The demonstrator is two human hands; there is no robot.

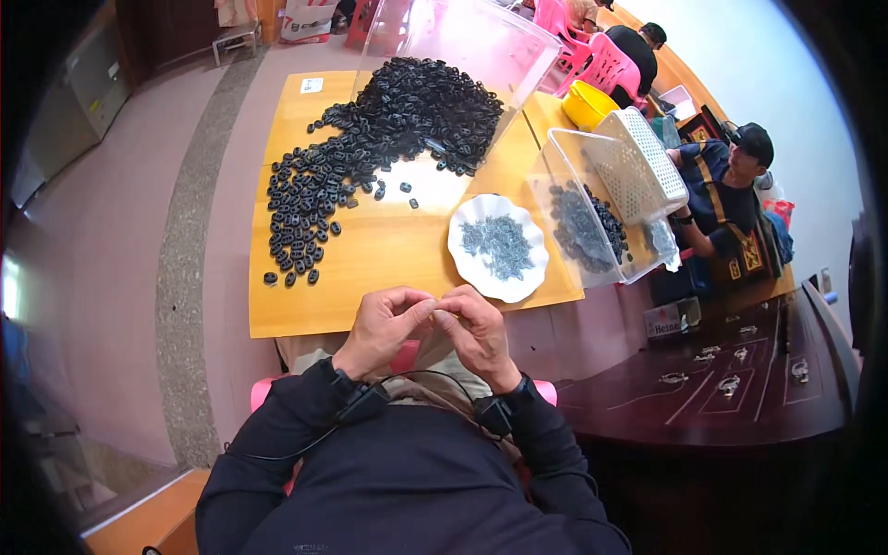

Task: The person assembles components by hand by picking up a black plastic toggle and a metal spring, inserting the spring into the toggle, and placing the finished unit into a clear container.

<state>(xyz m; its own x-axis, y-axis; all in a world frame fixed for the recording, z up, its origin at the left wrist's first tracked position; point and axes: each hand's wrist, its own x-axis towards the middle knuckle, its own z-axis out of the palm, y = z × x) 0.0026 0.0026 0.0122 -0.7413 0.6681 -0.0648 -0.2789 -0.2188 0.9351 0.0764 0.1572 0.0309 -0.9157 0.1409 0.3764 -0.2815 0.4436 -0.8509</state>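
Just off the near edge of the wooden table (370, 319), my left hand (384, 326) and my right hand (474, 335) meet at the fingertips above my lap. Both are closed in a pinch, thumbs and forefingers together; whatever they hold is too small and covered to name. Ahead to the right sits a white scalloped dish (460, 265) with many small clear pieces (499, 242) in it. A large heap of small black oval parts with holes (425, 106) spreads across the table's far and left side, some lying loose near the front left (291, 276).
A big clear bin (527, 55) lies tipped behind the heap. On the right stand a clear box (564, 157) holding more black parts, a white perforated basket (647, 157) and a yellow basin (587, 106). A co-worker (726, 185) sits at far right, near a dark carved panel (703, 388).
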